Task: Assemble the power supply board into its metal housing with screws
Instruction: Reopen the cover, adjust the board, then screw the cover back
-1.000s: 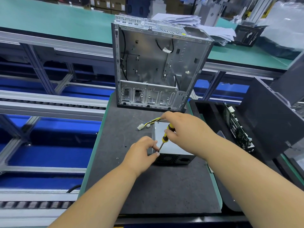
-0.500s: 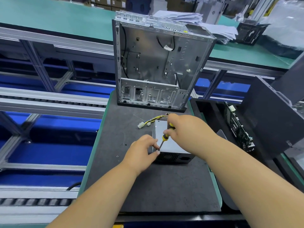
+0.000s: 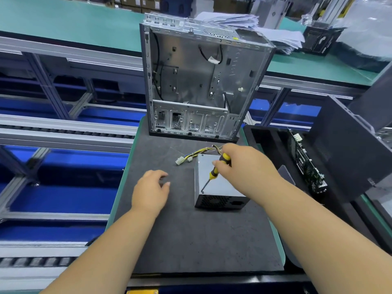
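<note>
While the right hand (image 3: 244,166) grips the screwdriver (image 3: 216,169), left fingers (image 3: 164,183) hang loose beside the grey power supply (image 3: 220,189).

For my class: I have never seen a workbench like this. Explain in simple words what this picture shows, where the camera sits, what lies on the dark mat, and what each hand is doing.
There is no machine here, only a person's two bare hands. The one picture comes from a camera worn on the person's head, looking forward and down. On the dark mat lies a small grey metal box with vent holes on its near face and a bundle of coloured wires coming out at the back. Behind it stands a larger open metal case, empty inside apart from a few cables. The right hand holds a screwdriver with a yellow and black handle, its tip on the box's top near the front left corner. The left hand is apart from the box, over the mat, its fingers loosely curled and holding nothing. To the right, a green circuit board stands in a black tray.
</note>
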